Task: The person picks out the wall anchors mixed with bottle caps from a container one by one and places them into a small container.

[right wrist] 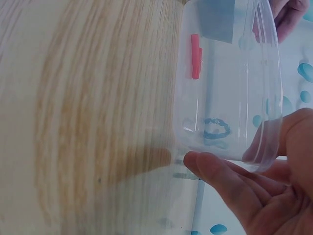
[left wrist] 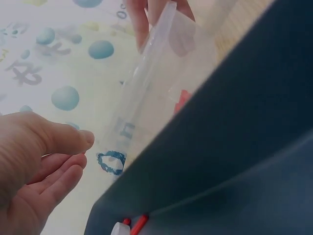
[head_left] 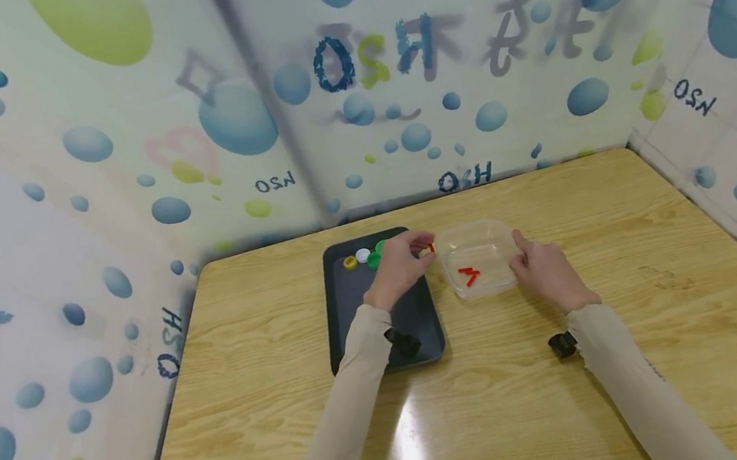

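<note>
Container [head_left: 489,254] gripped by right hand [head_left: 547,272], left hand [head_left: 398,263] pinching stick [head_left: 431,248] only head view shows

Wooden table [head_left: 242,386], dark tray [head_left: 347,295] on it, clear container [head_left: 479,248] just beside

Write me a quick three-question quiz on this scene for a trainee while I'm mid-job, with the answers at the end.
1. In the head view, on which side of the clear container does the dark tray lie?
2. What colour are the small sticks lying in the clear container?
A) green
B) red
C) yellow
3. True or false: the right hand is gripping the dark tray.

Key:
1. The left side.
2. B.
3. False; the right hand grips the clear container.
</note>
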The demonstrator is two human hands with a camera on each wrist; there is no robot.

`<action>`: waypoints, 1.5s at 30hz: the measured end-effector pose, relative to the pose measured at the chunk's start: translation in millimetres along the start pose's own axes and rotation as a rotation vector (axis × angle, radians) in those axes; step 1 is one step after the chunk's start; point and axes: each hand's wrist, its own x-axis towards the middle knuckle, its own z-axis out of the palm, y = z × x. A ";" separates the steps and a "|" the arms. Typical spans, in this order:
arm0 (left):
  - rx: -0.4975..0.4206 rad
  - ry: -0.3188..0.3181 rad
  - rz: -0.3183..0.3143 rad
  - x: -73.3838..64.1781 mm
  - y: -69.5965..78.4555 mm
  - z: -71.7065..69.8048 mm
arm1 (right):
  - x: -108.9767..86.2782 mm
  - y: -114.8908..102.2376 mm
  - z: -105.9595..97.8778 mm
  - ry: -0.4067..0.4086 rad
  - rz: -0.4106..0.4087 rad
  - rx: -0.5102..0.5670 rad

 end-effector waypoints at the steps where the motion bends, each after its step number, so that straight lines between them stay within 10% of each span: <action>1: 0.007 -0.001 0.008 1.1 1.1 0.7 | -0.2 0.2 -0.1 -0.001 0.003 -0.001; 45: -0.062 -0.155 -0.013 22.2 31.4 43.1 | 3.8 2.0 2.6 -0.009 0.047 -0.016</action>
